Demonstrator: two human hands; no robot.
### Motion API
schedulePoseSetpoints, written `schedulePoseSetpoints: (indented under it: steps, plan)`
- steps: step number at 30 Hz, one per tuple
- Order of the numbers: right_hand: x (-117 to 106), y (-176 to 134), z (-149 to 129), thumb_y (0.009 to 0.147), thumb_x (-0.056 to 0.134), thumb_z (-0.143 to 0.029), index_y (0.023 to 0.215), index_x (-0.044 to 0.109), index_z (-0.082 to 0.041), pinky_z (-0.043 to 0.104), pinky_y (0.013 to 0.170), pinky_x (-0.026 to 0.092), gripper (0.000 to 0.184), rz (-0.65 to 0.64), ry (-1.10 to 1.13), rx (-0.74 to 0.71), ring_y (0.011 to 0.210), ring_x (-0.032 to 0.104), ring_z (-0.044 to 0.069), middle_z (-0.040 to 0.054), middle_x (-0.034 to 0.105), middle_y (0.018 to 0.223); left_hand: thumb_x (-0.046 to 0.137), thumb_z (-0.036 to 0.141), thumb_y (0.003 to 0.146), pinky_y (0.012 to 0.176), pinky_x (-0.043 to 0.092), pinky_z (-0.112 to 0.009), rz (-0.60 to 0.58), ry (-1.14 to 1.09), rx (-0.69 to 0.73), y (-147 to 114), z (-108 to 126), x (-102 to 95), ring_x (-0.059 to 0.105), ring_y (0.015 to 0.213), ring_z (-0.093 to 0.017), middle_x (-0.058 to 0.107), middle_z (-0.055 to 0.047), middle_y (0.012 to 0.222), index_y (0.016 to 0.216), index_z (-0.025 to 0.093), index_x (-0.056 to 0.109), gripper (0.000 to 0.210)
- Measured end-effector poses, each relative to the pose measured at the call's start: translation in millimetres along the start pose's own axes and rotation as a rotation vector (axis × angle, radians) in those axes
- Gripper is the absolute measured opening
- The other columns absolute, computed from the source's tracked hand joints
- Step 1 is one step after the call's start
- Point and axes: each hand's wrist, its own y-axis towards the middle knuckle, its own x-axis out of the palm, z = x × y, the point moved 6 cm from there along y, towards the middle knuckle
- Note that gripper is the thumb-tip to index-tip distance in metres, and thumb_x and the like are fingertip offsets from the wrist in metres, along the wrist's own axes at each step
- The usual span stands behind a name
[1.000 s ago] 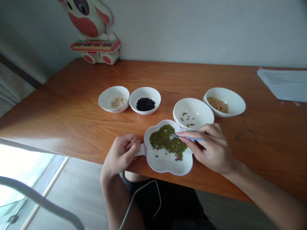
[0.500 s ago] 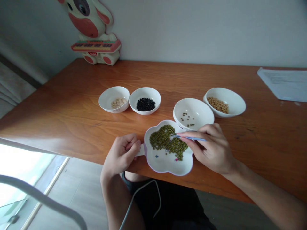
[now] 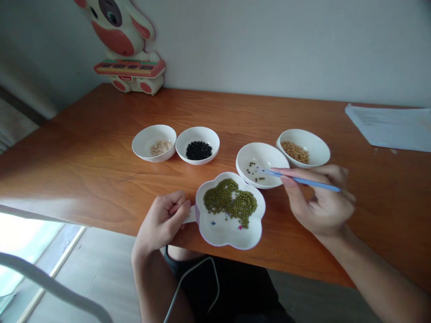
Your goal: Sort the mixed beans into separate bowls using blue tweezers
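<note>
My left hand (image 3: 165,220) is closed round the short handle of a white flower-shaped dish (image 3: 218,235) with a lilac rim, at the table's front edge. Green mung beans (image 3: 224,197) lie heaped in its far part. In my right hand (image 3: 321,199) are slim blue tweezers (image 3: 303,181), pinched between thumb and fingers. Their pale tips are over the inside of a white bowl (image 3: 274,157) just behind the dish; whether they grip a bean is too small to tell. A few green beans (image 3: 259,179) are scattered on that bowl's bottom.
Behind stand white bowls with pale flat seeds (image 3: 160,147), black beans (image 3: 199,150) and yellow-brown soybeans (image 3: 295,152). A cow-shaped toy keyboard (image 3: 131,69) is against the wall at the back left. Papers (image 3: 393,128) lie at the back right. A cable (image 3: 193,271) hangs over my lap.
My right hand has moved the tweezers up and away from the beans in the dish to over the white bowl. My left hand keeps its hold. The view has shifted slightly.
</note>
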Motion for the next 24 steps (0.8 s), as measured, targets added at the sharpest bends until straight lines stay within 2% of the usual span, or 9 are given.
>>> schedulePoseSetpoints:
  steps: [3, 10, 18, 24]
  plan:
    - [4.7, 1.1, -7.3, 0.082, 0.079, -0.005, 0.114, 0.072, -0.029, 0.036, 0.072, 0.045, 0.04, -0.032, 0.066, -0.012, 0.069, 0.06, 0.017, -0.0029, 0.077, 0.083, 0.05, 0.034, 0.099, 0.048, 0.033, -0.023, 0.007, 0.006, 0.009, -0.2, 1.4, -0.1, 0.044, 0.05, -0.01, 0.05, 0.004, 0.053, 0.063, 0.022, 0.037, 0.04]
    - [22.7, -4.3, -31.0, 0.086, 0.078, -0.01, 0.106, 0.071, -0.022, 0.034, 0.07, 0.041, 0.025, -0.199, 0.196, -0.026, 0.065, 0.06, 0.012, -0.0031, 0.078, 0.082, 0.052, 0.033, 0.096, 0.048, 0.033, -0.023, 0.0, 0.005, 0.004, 1.2, 5.5, 1.0, 0.046, 0.049, -0.009, 0.049, 0.004, 0.052, 0.063, 0.022, 0.037, 0.038]
    - [29.9, -7.4, -30.9, 0.087, 0.077, -0.011, 0.108, 0.072, -0.024, 0.036, 0.069, 0.039, 0.026, -0.229, 0.184, 0.011, 0.063, 0.059, 0.013, -0.0033, 0.079, 0.082, 0.053, 0.034, 0.094, 0.048, 0.033, -0.023, -0.01, -0.007, -0.019, 1.0, 7.6, 1.5, 0.045, 0.048, -0.01, 0.048, 0.004, 0.052, 0.063, 0.023, 0.034, 0.038]
    - [30.0, -7.3, -34.7, 0.087, 0.077, -0.01, 0.106, 0.071, -0.023, 0.034, 0.07, 0.039, 0.024, -0.235, 0.214, -0.016, 0.065, 0.059, 0.012, -0.0037, 0.077, 0.08, 0.052, 0.034, 0.095, 0.048, 0.032, -0.023, -0.004, 0.006, -0.009, 1.8, 7.0, 1.8, 0.044, 0.049, -0.01, 0.048, 0.003, 0.052, 0.063, 0.023, 0.032, 0.039]
